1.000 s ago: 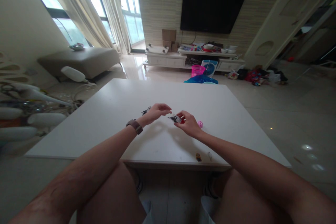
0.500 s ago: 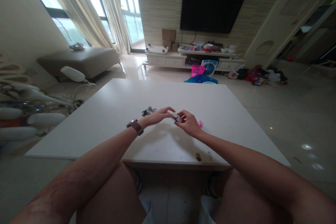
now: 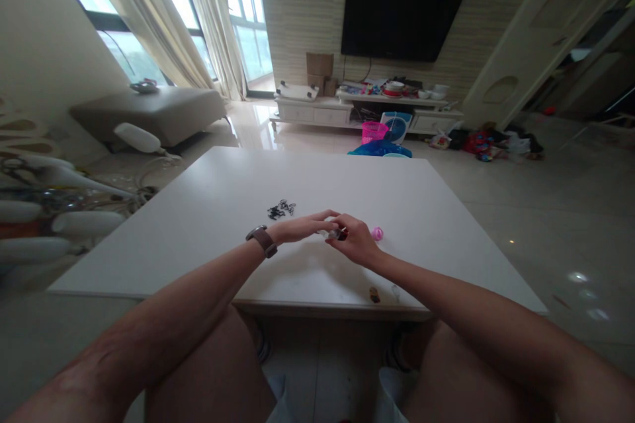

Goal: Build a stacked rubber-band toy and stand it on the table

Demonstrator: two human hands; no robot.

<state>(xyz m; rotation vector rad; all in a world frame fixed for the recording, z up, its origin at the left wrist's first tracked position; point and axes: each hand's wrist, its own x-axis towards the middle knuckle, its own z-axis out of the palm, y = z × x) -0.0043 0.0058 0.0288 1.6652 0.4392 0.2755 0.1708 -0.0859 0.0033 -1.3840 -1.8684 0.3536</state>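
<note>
Above the white table (image 3: 208,238), my two hands meet around a small whitish and red object (image 3: 329,234) with a dark part; its kind is too small to make out. My right hand (image 3: 356,240) is closed on its red end. From the other side, the bent fingers of my left hand (image 3: 310,225) close on the whitish end, partly covering it. A cluster of small black pieces (image 3: 281,209) lies beyond my left wrist. Just right of my right hand rests a pink round item (image 3: 378,234).
Near the front edge lie a small brown-yellow piece (image 3: 374,295) and a small clear piece (image 3: 395,292). A pink basket (image 3: 374,133) and blue plastic (image 3: 380,148) stand past the far edge. White lamp-like parts (image 3: 89,223) crowd the left side.
Both hands have lowered slightly and come closer together. My left fingers, earlier stretched over the object, now bend around its whitish end. The object has tilted and shows less.
</note>
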